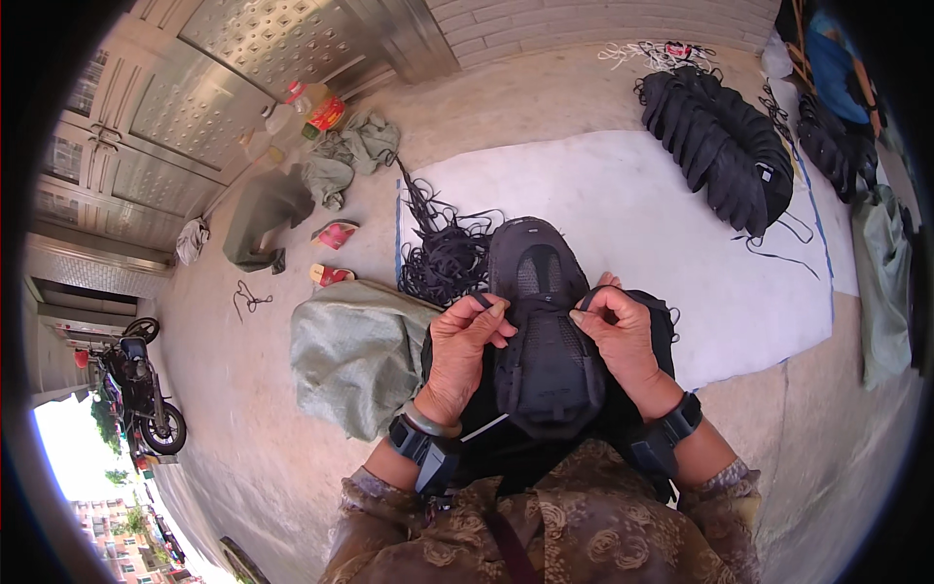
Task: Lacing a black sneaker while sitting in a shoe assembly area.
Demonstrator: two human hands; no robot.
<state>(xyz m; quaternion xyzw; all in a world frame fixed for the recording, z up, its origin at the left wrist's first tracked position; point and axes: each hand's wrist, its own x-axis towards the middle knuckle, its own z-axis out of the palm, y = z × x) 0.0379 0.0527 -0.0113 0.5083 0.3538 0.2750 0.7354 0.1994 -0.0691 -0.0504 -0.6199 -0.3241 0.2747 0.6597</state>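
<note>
A black shoe upper (550, 375) lies over my lap, its rounded end pointing away from me. On its left side, my left hand (457, 346) is closed, with a black shoelace pinched between thumb and forefinger. My right hand (625, 341) pinches a black shoelace on the opposite side, close to the middle of the upper. Both hands are level with each other, and the laces run between them and the upper. Just beyond my left hand, a tangled heap of black shoelaces (443, 255) rests at the edge of a white sheet (593, 175).
A long row of nested black shoe uppers (715, 141) lies at the sheet's far right. Beside my left arm is a grey-green sack (360, 355). Red sandals (336, 234) and plastic bottles (316, 109) are farther left. A motorcycle (146, 389) stands by the doorway.
</note>
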